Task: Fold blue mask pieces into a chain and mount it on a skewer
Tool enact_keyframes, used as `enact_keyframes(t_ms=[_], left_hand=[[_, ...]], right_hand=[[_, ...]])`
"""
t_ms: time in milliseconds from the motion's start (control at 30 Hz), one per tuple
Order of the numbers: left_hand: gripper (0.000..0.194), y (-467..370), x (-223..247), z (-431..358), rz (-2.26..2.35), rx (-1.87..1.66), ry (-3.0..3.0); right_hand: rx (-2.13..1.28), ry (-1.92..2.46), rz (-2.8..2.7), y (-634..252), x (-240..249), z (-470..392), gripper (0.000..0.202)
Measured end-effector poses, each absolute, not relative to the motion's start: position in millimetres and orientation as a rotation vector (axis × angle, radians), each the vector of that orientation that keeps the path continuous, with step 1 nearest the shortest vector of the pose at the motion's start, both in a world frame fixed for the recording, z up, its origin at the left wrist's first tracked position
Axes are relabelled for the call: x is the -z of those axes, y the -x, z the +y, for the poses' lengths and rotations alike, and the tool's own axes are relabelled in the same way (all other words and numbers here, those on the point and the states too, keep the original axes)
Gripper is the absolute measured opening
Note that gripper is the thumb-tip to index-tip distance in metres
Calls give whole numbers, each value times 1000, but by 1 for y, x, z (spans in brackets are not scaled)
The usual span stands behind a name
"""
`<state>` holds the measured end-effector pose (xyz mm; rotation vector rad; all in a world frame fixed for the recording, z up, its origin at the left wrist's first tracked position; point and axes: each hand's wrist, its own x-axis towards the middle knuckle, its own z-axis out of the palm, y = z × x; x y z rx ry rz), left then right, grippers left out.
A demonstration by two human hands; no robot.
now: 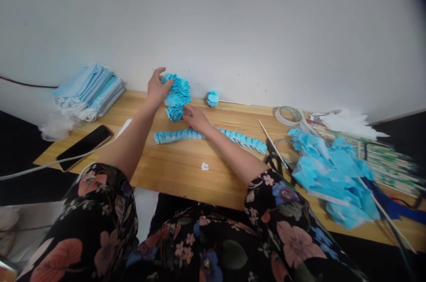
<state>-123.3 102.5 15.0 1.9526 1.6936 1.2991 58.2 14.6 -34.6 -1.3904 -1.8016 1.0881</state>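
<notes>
A cluster of ruffled light-blue flowers [181,95] is piled at the back of the wooden table, close to the wall. At its upper left, my left hand [159,87] curves round a flower, its thumb over the petals and a finger raised. My right hand [197,118] has its fingers closed at the edge of the lowest flower [174,113]; the fingertips are partly hidden. Beneath my right forearm runs a long pleated blue strip [244,141]. Right of the cluster lies a single blue flower on a thin stick [213,98].
Stacked face masks [89,89] and a phone [84,146] with a white cable are at left. On the right are tape rolls [288,116], black scissors [273,156], a wooden stick [271,140] and crumpled blue material [329,171]. Small white scraps [204,166] lie in front.
</notes>
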Motion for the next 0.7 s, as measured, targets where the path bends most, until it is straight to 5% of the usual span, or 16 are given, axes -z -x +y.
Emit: enact_keyframes(t_ms=[267,500,700], left_hand=[[50,107,-11,84,1792,-1147,-1978],[74,127,1,96,1597,-1307,-1822],[64,130,-17,80,1611,-1565,-1800]], right_hand=[[-1028,1310,-1820,-79,27,5,54],[-1074,1171,-1861,-110,-6,-52,51],[-1314,1036,-2008,-135,-21,-142,37]])
